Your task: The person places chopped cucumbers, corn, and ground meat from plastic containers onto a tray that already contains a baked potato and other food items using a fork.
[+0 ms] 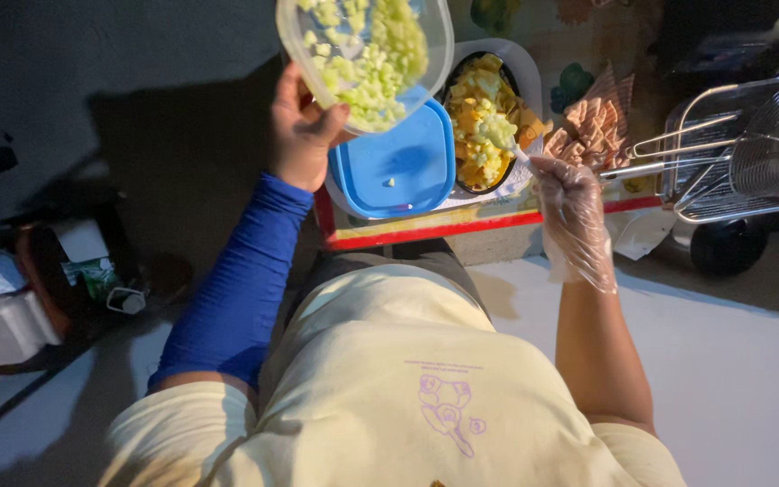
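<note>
- The counter [426, 233] sits in the upper middle of the frame; its near edge, a red and yellow strip, runs just above the person's lap.
- Left of that edge the frame is dark floor with open room, apart from white boxes [2, 316] and small clutter at the far left.
- At the upper right a wire frying basket [750, 149] lies on the counter's right end, its handles pointing left toward the right hand.
- The left hand [304, 131], on a blue-sleeved arm, grips the rim of a clear round container [362, 54] of diced pale green pieces, held tilted above the counter at the top centre.
- Below that container a blue lid [403, 171] lies flat, one green piece on it.
- Just right of the lid stands a tray of yellow chips [480, 117] topped with green pieces, touching the lid's edge.
- The right hand [570, 203], in a thin clear plastic glove, is closed around a small utensil whose tip reaches the tray's right side; what kind of utensil is too small to tell.
- Brown wafer-like pieces [592, 126] lie fanned between the tray and the basket, just above the right hand.
</note>
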